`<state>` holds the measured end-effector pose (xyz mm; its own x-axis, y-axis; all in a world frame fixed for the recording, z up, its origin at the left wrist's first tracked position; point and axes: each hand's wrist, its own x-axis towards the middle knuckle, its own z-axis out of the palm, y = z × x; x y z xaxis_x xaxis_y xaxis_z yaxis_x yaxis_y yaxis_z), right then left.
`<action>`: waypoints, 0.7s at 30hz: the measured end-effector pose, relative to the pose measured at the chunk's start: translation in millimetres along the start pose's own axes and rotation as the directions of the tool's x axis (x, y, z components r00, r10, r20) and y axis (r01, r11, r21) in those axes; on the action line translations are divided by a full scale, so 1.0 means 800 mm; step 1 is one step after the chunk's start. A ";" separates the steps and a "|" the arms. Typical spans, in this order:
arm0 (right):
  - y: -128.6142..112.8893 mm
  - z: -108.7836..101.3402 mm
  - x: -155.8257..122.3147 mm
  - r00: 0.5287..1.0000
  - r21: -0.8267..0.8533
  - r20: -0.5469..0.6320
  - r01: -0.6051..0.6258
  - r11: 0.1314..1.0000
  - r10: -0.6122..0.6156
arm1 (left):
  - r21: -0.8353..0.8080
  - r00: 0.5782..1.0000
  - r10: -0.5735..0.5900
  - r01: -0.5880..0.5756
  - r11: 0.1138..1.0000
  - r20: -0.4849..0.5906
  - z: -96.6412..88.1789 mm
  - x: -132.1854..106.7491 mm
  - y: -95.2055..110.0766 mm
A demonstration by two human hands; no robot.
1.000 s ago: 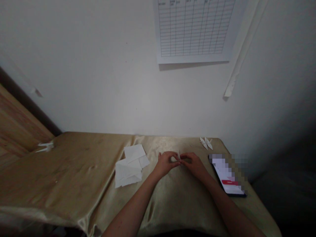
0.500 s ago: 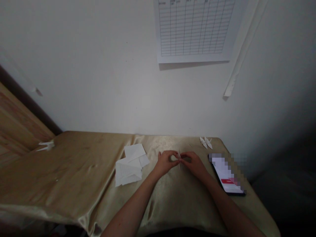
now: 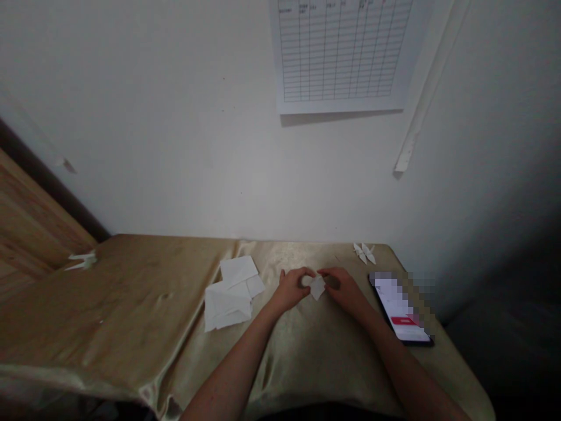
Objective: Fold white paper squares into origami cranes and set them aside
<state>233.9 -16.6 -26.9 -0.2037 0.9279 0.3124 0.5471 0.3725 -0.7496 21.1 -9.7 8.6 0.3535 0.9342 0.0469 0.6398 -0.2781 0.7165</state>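
Observation:
Between my two hands is a small piece of folded white paper (image 3: 317,289), its lower end coming to a point. My left hand (image 3: 293,287) pinches it from the left with thumb and fingers. From the other side my right hand (image 3: 343,286) grips its right edge, fingers curled round. White paper squares (image 3: 228,304) lie in a loose overlapping pile to the left of my left hand. Two small folded paper cranes (image 3: 364,252) rest near the back right of the table.
A phone (image 3: 401,313) with a lit screen lies right of my right forearm. Shiny gold cloth (image 3: 131,304) covers the table, with a raised fold on the left. A printed chart (image 3: 339,58) hangs on the wall behind. A white scrap (image 3: 82,260) sits at the far left edge.
The folded paper has turned from edge-on to showing its flat face. My hands have moved slightly apart around it.

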 end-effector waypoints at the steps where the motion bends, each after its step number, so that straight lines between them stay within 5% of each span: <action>1: -0.001 0.000 0.000 1.000 -0.013 0.017 0.015 1.000 -0.015 | 0.009 1.000 0.003 -0.003 1.000 0.002 0.000 0.001 -0.003; 10: -0.002 0.002 -0.004 0.990 -0.130 0.084 0.120 0.984 -0.110 | 0.129 0.994 0.109 -0.106 0.986 -0.023 0.007 0.011 -0.029; 21: -0.009 0.001 -0.007 0.984 -0.201 0.141 0.139 0.970 -0.112 | 0.204 0.988 0.147 -0.136 0.970 -0.037 0.007 0.010 -0.028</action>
<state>230.7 -24.2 -23.4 -0.3765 0.8735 0.3087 0.6653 0.4868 -0.5660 13.4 3.0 -10.8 0.4176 0.8911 0.1774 0.7111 -0.4421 0.5466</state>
